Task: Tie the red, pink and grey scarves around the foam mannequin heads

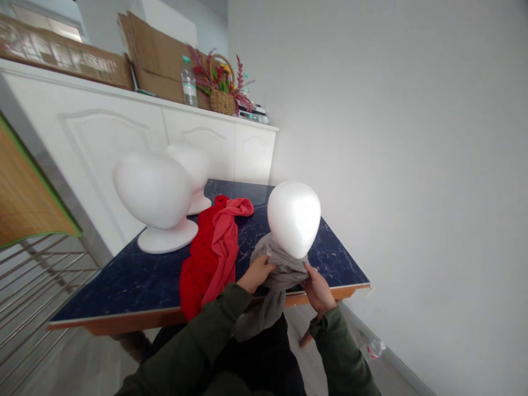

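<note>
Two hands, left (256,273) and right (317,289), both gripping grey scarf (277,275) under foam head (293,219), lower centre; red cloth (212,253) beside, on surface (136,280).

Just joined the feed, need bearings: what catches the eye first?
A white foam head stands at the table's near edge; the left hand and right hand grip the grey scarf at its neck. A red cloth lies heaped left of it, and two more heads stand further left.
</note>
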The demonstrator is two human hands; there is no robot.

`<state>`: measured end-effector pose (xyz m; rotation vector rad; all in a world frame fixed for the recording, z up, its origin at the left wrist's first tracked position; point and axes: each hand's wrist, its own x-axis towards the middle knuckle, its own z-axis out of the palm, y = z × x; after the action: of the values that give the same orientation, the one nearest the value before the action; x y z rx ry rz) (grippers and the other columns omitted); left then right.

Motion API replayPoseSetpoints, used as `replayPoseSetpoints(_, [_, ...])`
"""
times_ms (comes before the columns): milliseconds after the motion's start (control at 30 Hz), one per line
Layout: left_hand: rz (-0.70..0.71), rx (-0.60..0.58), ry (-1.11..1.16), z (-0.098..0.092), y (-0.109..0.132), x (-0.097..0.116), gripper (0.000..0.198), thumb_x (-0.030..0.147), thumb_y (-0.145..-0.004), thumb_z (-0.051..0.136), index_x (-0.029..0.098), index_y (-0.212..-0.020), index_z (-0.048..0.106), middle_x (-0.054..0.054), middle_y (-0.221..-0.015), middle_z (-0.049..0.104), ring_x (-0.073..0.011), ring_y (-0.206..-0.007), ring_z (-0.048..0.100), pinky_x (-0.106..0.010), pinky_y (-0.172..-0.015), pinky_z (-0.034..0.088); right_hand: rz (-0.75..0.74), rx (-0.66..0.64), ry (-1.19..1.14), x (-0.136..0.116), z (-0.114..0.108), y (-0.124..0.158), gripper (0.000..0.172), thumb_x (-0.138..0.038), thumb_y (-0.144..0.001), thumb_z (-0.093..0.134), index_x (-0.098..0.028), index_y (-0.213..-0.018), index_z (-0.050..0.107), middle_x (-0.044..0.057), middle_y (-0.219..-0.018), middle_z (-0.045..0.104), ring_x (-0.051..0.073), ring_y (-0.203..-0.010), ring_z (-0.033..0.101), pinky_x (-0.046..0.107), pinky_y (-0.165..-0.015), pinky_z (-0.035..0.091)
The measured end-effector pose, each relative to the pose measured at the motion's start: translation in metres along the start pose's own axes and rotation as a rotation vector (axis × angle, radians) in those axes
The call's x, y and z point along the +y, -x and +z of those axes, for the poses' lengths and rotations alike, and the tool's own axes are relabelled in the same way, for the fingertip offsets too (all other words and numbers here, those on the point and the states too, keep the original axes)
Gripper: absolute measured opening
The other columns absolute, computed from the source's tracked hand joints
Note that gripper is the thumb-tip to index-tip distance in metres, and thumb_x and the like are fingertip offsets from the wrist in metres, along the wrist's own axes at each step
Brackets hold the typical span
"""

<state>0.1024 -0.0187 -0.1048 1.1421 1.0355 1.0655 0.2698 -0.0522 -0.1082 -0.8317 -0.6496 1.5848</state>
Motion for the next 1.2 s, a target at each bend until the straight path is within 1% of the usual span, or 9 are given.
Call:
replayPoseSetpoints(133, [-0.249,-0.052,0.443,-0.024,-0.004,0.014,0.012,0.018,-0.072,0.047,0.012,-0.075,0.057,-0.002,-0.06,0.061,-0.0157,-0.062,0.059,-0.027,-0.061,0.048,-0.013,0.015,0.035,-0.005,-0.025,-0.007,0.021,-0.038,-0.068,0.062,-0.018,-0.071,0.057,-0.003,-0.057,0.057,0.011,-0.056,0.053,0.023,-0.052,0.041])
replayPoseSetpoints(300, [-0.276,-0.043,0.5,-0.057,-0.005,0.024,0.018,0.021,-0.078,0.043,0.012,-0.067,0.053,0.001,-0.047,0.052,-0.0075,-0.039,0.048,-0.018,-0.041,0.041,-0.195,0.183,0.5,-0.02,-0.049,-0.018,0.03,-0.044,-0.061,0.063,-0.018,-0.059,0.049,-0.008,-0.04,0.038,0.007,-0.038,0.033,0.02,-0.038,0.025])
replayPoseSetpoints(367, [-0.27,-0.026,0.472,-0.064,-0.006,0.02,0.008,0.018,-0.075,0.05,0.012,-0.076,0.055,0.001,-0.052,0.056,-0.0076,-0.04,0.05,-0.017,-0.04,0.04,-0.281,0.242,0.708,-0.026,-0.054,-0.024,0.027,-0.041,-0.059,0.064,-0.017,-0.062,0.052,-0.006,-0.045,0.044,0.008,-0.042,0.037,0.021,-0.042,0.027])
replayPoseSetpoints(500, [-0.159,0.094,0.24,-0.061,-0.01,0.003,0.047,0.005,-0.056,0.066,0.014,-0.1,0.052,-0.006,-0.086,0.064,-0.0153,-0.071,0.061,-0.022,-0.06,0.047,-0.539,0.308,1.247,-0.025,-0.052,-0.037,0.03,-0.028,-0.059,0.061,-0.014,-0.085,0.058,0.004,-0.076,0.059,0.018,-0.069,0.052,0.028,-0.063,0.04])
replayPoseSetpoints(600, [0.004,0.158,-0.01,-0.05,-0.011,-0.008,0.053,0.008,-0.056,0.065,0.012,-0.107,0.051,-0.011,-0.105,0.059,-0.0186,-0.094,0.056,-0.025,-0.076,0.045,-0.61,0.293,1.397,-0.009,-0.045,-0.048,0.043,-0.019,-0.06,0.055,-0.012,-0.102,0.055,0.014,-0.107,0.054,0.026,-0.103,0.045,0.037,-0.09,0.031])
replayPoseSetpoints(767, [0.081,0.1,-0.074,-0.038,-0.009,-0.008,0.052,0.015,-0.06,0.061,0.01,-0.111,0.051,-0.01,-0.108,0.058,-0.0201,-0.096,0.055,-0.028,-0.083,0.042,-0.367,0.34,1.195,0.009,-0.031,-0.061,0.032,-0.02,-0.066,0.045,-0.014,-0.095,0.059,0.014,-0.115,0.051,0.031,-0.118,0.031,0.05,-0.099,0.011])
replayPoseSetpoints(867, [0.013,0.052,0.037,-0.035,-0.011,0.002,0.049,0.018,-0.062,0.059,0.012,-0.11,0.052,-0.009,-0.104,0.061,-0.0194,-0.09,0.058,-0.028,-0.08,0.044,-0.343,0.309,0.982,0.002,-0.022,-0.062,0.035,-0.032,-0.073,0.041,-0.016,-0.099,0.056,0.011,-0.11,0.055,0.026,-0.108,0.045,0.043,-0.093,0.03])
replayPoseSetpoints(1000, [0.009,-0.026,0.155,-0.029,-0.027,0.02,0.05,0.012,-0.06,0.06,0.012,-0.109,0.052,-0.009,-0.105,0.06,-0.0192,-0.09,0.058,-0.03,-0.081,0.044,-0.193,0.099,0.391,-0.016,-0.012,-0.069,0.035,-0.039,-0.071,0.045,-0.016,-0.096,0.056,0.008,-0.103,0.061,0.021,-0.093,0.056,0.033,-0.08,0.044])
replayPoseSetpoints(1200, [0.102,-0.093,0.182,-0.022,-0.069,0.036,0.056,0.008,-0.056,0.066,0.012,-0.109,0.051,-0.013,-0.117,0.052,-0.0215,-0.104,0.05,-0.031,-0.087,0.039,-0.202,0.112,0.421,-0.045,-0.021,-0.112,0.023,-0.031,-0.073,0.042,-0.018,-0.082,0.059,0.006,-0.083,0.066,0.019,-0.078,0.061,0.033,-0.07,0.049])
